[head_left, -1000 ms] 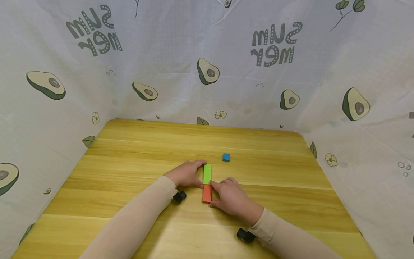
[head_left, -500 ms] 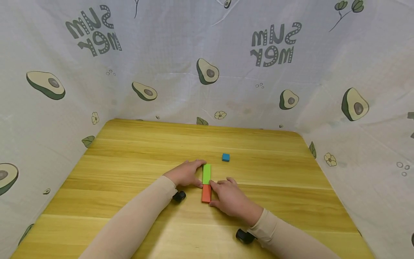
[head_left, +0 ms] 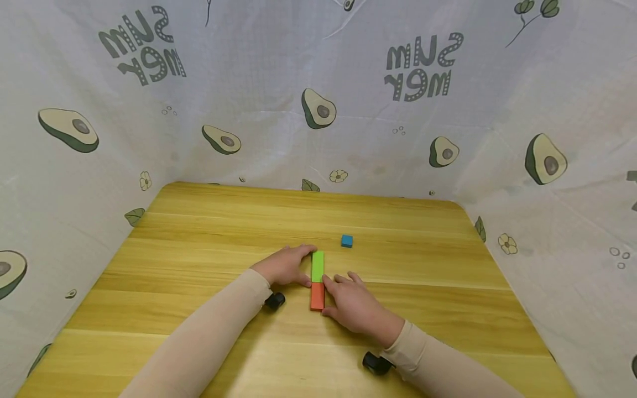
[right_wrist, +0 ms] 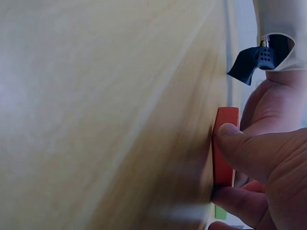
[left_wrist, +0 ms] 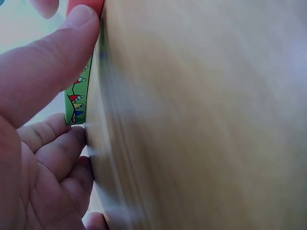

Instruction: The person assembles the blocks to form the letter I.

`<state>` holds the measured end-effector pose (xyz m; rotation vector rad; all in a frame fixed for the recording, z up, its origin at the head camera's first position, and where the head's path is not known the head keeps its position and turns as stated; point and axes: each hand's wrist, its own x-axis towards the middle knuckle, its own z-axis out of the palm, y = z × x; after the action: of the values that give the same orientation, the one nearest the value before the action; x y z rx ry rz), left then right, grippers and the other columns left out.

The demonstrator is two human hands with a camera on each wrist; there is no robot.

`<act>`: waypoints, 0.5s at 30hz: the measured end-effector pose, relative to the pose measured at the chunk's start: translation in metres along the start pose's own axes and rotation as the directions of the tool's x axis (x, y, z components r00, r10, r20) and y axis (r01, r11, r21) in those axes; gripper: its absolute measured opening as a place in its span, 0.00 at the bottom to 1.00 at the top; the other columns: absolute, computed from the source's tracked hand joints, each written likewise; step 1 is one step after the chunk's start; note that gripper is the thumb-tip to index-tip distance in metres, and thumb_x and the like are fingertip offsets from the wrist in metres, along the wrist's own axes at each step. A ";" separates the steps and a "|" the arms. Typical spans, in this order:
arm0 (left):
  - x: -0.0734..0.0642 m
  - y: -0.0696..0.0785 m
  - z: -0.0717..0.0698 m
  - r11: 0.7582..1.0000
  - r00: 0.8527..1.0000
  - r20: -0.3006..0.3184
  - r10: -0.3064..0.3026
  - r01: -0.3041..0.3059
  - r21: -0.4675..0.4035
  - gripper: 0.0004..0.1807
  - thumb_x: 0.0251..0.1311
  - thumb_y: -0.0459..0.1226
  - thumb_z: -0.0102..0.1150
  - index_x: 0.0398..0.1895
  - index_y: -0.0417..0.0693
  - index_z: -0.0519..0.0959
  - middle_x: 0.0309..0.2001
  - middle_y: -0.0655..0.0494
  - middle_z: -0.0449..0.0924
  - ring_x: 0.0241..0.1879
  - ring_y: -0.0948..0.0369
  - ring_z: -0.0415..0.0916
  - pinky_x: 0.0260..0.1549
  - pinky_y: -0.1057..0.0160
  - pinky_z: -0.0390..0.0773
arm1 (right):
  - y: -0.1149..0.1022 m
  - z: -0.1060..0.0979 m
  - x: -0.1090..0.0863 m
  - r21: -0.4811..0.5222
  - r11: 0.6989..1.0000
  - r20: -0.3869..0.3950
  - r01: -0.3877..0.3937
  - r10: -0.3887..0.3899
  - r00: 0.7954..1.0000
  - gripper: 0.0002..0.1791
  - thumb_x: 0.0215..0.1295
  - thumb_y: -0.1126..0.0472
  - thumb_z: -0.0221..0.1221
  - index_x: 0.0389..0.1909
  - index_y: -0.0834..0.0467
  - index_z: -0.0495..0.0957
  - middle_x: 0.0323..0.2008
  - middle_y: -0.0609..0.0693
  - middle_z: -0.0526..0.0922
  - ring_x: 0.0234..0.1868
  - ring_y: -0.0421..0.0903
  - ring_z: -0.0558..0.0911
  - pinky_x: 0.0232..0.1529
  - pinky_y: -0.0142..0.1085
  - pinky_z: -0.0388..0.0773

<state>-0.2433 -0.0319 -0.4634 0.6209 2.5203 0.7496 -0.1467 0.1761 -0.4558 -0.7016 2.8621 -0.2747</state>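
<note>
A green block [head_left: 318,266] printed with bunting on its side and a red block [head_left: 317,297] lie end to end in a line on the wooden table [head_left: 239,354]. My left hand [head_left: 286,266] holds the green block from the left. Its index fingertip is at the far end, its thumb by the joint with the red block. From the right, my right hand [head_left: 359,303] holds the red block, thumb at the near end and index finger at the joint. The right wrist view shows that thumb on the face of the red block [right_wrist: 225,158].
A small blue block [head_left: 346,241] sits farther back on the table, slightly right of the line. Behind and at both sides hangs a white cloth [head_left: 269,72] with avocado prints. Black wrist cameras, one of them the left camera [head_left: 275,301], hang under both wrists.
Both hands and the two blocks stay almost where they were. The right hand's other fingers lift and spread slightly.
</note>
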 end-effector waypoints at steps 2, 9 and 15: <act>0.000 0.001 -0.001 1.000 1.000 0.003 -0.004 0.004 0.000 0.51 0.59 0.49 0.77 0.83 0.61 0.60 0.81 0.54 0.63 0.82 0.39 0.53 0.79 0.40 0.59 | 0.000 0.000 0.000 0.002 1.000 -0.002 0.001 -0.001 1.000 0.41 0.67 0.46 0.70 0.73 0.66 0.72 0.64 0.59 0.84 0.71 0.59 0.77 0.78 0.63 0.60; -0.001 0.001 -0.001 1.000 1.000 0.005 -0.001 0.001 -0.005 0.51 0.59 0.49 0.78 0.83 0.61 0.60 0.81 0.54 0.63 0.82 0.39 0.52 0.79 0.39 0.60 | 0.002 0.001 0.000 0.014 1.000 -0.002 0.003 -0.003 1.000 0.42 0.68 0.46 0.70 0.74 0.66 0.71 0.65 0.59 0.83 0.71 0.60 0.77 0.78 0.63 0.60; -0.003 -0.002 -0.001 1.000 1.000 0.011 0.003 -0.003 -0.027 0.50 0.61 0.48 0.76 0.84 0.63 0.59 0.82 0.54 0.61 0.83 0.37 0.48 0.80 0.37 0.56 | 0.003 0.000 0.000 0.037 0.999 0.002 0.000 0.000 1.000 0.42 0.68 0.46 0.70 0.74 0.66 0.70 0.66 0.60 0.82 0.72 0.61 0.76 0.78 0.63 0.60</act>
<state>-0.2422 -0.0350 -0.4626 0.6179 2.4951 0.7781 -0.1476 0.1787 -0.4564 -0.6950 2.8470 -0.3253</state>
